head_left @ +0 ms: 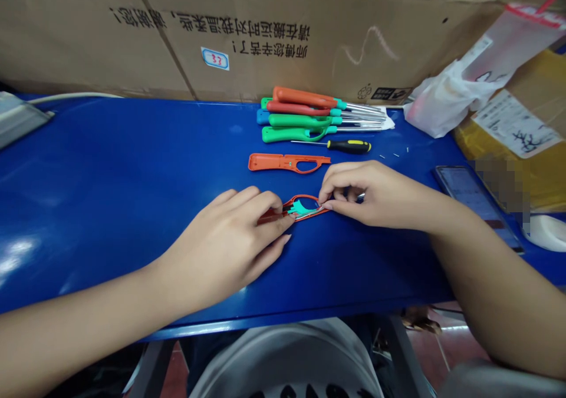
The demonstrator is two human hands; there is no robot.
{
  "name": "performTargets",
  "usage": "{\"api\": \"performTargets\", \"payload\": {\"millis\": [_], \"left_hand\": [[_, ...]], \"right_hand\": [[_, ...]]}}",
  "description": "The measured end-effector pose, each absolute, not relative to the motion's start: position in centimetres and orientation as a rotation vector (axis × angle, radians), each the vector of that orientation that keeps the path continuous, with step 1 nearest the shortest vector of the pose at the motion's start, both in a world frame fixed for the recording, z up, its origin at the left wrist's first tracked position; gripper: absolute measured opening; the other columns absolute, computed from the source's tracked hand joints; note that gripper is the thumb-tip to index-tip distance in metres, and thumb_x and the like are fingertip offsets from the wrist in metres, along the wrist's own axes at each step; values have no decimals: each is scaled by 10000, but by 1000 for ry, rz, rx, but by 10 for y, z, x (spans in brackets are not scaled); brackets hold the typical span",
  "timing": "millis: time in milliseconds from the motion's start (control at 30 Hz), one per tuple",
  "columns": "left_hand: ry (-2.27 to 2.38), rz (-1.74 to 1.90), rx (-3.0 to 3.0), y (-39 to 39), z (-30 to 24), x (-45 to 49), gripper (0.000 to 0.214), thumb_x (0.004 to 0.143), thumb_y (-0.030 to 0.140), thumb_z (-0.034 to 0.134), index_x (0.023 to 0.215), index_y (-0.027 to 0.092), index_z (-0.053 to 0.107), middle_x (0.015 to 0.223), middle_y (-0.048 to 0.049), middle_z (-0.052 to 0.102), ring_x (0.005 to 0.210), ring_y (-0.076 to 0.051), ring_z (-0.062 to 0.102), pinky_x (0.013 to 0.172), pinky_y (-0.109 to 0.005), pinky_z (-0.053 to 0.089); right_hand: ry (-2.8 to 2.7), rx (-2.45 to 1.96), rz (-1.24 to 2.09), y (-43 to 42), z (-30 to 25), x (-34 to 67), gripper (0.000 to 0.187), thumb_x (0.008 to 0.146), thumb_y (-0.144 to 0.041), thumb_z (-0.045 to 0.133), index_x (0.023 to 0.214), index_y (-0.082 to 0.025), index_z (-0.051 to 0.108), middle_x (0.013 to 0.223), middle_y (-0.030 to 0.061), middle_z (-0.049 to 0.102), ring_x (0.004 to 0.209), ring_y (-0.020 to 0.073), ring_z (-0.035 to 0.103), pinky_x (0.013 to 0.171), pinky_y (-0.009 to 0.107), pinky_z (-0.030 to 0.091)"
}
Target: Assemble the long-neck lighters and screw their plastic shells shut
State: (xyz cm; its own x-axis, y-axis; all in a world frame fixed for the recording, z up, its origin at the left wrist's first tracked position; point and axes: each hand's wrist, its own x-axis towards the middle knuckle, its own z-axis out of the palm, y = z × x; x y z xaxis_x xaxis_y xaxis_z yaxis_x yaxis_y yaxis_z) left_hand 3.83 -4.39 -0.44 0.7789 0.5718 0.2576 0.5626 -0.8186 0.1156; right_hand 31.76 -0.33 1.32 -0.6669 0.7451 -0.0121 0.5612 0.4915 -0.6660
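Note:
An orange lighter casing half [305, 216] lies open side up on the blue table, a teal trigger piece [302, 208] and thin wire-like parts inside it. My left hand [239, 230] is closed around its handle end, fingertips beside the trigger. At the other end, my right hand [360, 193] pinches the narrow tip; a small shiny metal part [361, 197] shows under its curled fingers. What exactly the fingertips grip there is too small to make out. Just beyond the hands rests the matching orange casing half [283, 162], apart from both.
Several long-nosed lighters [305, 119] are piled behind, by a cardboard box [247, 9]. In front of them lies a black-and-yellow screwdriver [349, 145], with tiny screws [396, 155] to its right. A phone [475, 200], a plastic bag [451, 97] and a wrapped parcel [522, 132] occupy the right side.

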Motion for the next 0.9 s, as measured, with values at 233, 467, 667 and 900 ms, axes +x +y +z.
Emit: {"api": "performTargets", "payload": {"millis": [233,467,667,900], "left_hand": [[917,477,2919,-44,-6,38,289,1048,260,542,1260,204,730,1074,-87,666,884,-235,616,721,-381,459],[888,494,2914,-42,-9,40,270,1040,245,561,1250,208,726,1082,-88,659,890,-232,608,732,-370,454],[871,521,2898,-41,-10,38,280,1043,252,564,1266,196,724,1087,-91,669,879,-229,619,726,-370,451],[857,563,2899,-38,-12,39,272,1026,210,585,1265,209,715,1171,-93,715,969,-253,654,777,-381,482]], "right_hand": [[-2390,-1292,1000,-5,13,314,115,860,-148,656,893,-171,764,789,-1,667,606,93,520,549,240,415],[-2413,-1236,914,-4,18,321,97,860,-176,653,884,-167,747,806,7,673,632,104,546,581,251,435],[-2453,-1274,834,1,25,331,158,904,-302,665,885,-181,765,837,23,701,687,129,567,631,278,433],[-2459,-1295,1002,7,15,326,181,876,-347,694,856,-191,782,873,39,744,713,146,562,657,294,432]]}}
